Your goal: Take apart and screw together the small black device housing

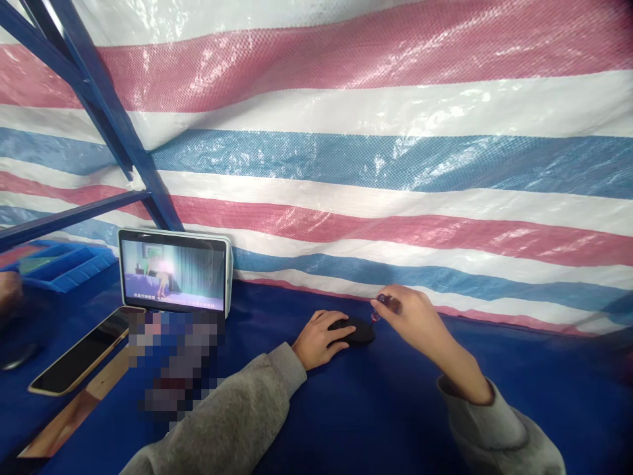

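The person's left grip point(321, 338) lies over the left part of a black mouse point(364, 333), fingers across its top and thumb along the near side, holding it down on the blue table point(395, 415) in the middle of the scene. The right grip point(414, 322) pinches the handle of what looks like a small screwdriver point(376, 315), which points down toward the mouse's right end; whether its tip sits in a screw cannot be told. The likeliest trouble is a slip: if the tip is poorly seated or leans as the handle turns, it could skid and scratch the mouse, and a skid leftward could jab the left fingers, which lie close by. The mouse may also swivel on its rounded outline if the left grip presses unevenly. On the far side, the table meets a striped sheet point(356, 158) just beyond the right grip, so room is tight there and the knuckles could brush it. A broad stretch of table shows to the right and near side, giving the right arm its freest path. Left of the gray sleeve point(247, 402), a propped tablet point(173, 274) and a phone point(82, 359) could be knocked by a wide sweep. Farther left lie a blue tray point(69, 276) and what seems another person's blurred hand point(8, 291), so that edge offers the least room.
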### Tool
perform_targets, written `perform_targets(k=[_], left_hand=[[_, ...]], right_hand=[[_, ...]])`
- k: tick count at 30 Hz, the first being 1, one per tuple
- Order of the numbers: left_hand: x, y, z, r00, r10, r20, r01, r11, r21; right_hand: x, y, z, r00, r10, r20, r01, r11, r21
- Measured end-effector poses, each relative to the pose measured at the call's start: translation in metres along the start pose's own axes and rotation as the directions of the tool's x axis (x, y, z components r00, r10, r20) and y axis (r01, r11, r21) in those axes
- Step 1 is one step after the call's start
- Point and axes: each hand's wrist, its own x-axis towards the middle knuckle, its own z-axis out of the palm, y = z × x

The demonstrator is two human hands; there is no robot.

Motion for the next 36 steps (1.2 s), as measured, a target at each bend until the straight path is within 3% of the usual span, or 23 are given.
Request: perform_targets(k=[10, 17, 24, 31, 36], left_hand=[[0.000, 0.000, 0.000, 0.999, 0.033, -0.021, -0.032, 0.999, 0.024], [0.000, -0.001, 0.001, 0.999, 0.041, -0.033, -0.041, 0.999, 0.020], [0.000, 0.001, -0.001, 1.000, 0.026, -0.016, -0.026, 0.999, 0.018], [0.000, 0.000, 0.000, 0.999, 0.025, -0.023, -0.025, 1.000, 0.014], [0.000, 0.000, 0.000, 1.000, 0.018, -0.015, -0.018, 1.000, 0.017]], right_hand=[[-0.001, 0.002, 0.007, 0.997, 0.019, 0.077, -0.018, 1.000, -0.012], [0.000, 0.006, 0.010, 0.992, 0.040, 0.120, -0.011, 0.972, -0.236], [-0.005, 0.001, 0.007, 0.986, -0.094, 0.136, 0.111, 0.987, -0.119], [-0.003, 0.003, 0.007, 0.993, 0.010, 0.121, 0.021, 0.967, -0.255], [-0.004, 0.003, 0.009, 0.983, -0.119, 0.139, 0.137, 0.982, -0.128]])
